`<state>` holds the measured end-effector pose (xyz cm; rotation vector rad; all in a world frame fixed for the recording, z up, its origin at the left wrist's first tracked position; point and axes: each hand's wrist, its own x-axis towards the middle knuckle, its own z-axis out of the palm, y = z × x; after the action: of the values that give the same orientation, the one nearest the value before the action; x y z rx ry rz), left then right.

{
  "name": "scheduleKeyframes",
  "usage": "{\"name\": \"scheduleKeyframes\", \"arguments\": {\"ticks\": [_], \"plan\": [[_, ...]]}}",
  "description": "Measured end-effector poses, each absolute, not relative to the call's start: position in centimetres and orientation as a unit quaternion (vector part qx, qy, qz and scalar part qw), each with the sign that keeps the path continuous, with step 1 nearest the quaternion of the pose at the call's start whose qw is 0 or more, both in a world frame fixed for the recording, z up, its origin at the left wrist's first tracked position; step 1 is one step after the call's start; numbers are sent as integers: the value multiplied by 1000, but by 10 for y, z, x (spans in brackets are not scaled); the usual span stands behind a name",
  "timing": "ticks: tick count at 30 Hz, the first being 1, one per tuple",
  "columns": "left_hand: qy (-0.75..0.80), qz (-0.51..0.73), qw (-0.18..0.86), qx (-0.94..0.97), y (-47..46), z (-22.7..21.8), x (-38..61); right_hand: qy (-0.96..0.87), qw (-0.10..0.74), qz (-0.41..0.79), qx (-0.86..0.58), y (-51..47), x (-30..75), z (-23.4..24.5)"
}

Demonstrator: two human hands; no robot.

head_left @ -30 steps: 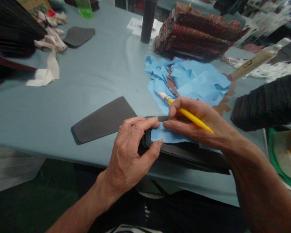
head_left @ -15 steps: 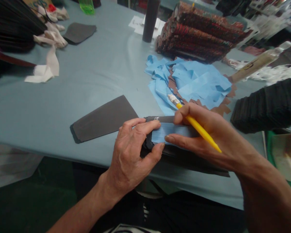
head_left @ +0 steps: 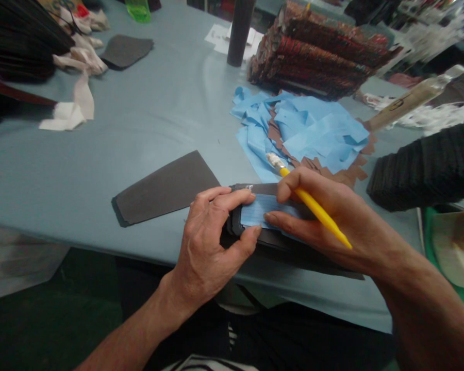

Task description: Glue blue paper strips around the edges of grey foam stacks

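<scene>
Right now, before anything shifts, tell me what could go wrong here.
The right hand holds a yellow brush whose whitish bristles sit at or over the pile of blue pieces; they might smear it. The blue strip has the left hand at its end and could skew if those fingers slip.

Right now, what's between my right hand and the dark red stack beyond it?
The head view shows blue strips and brown scraps heaped between your right hand and the dark red stack.
</scene>
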<state>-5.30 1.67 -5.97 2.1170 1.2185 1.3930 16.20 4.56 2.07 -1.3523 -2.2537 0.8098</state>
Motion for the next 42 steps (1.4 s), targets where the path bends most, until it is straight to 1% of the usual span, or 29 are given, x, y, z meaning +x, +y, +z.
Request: {"name": "scheduleKeyframes", "arguments": {"ticks": [3,9,13,31,42], "plan": [[429,485,167,743,17,-60,-53,-808,190,280,-483,46,163,22],[427,485,170,744,17,-61,-53,-816,150,268,-489,47,164,26],[427,488,168,743,17,-61,-54,-818,142,277,-485,49,165,27],[430,482,172,743,18,-58,-53,-819,149,287,-474,55,165,25],[432,492,183,733,17,-59,-51,-817,171,288,-469,54,164,24]]}}
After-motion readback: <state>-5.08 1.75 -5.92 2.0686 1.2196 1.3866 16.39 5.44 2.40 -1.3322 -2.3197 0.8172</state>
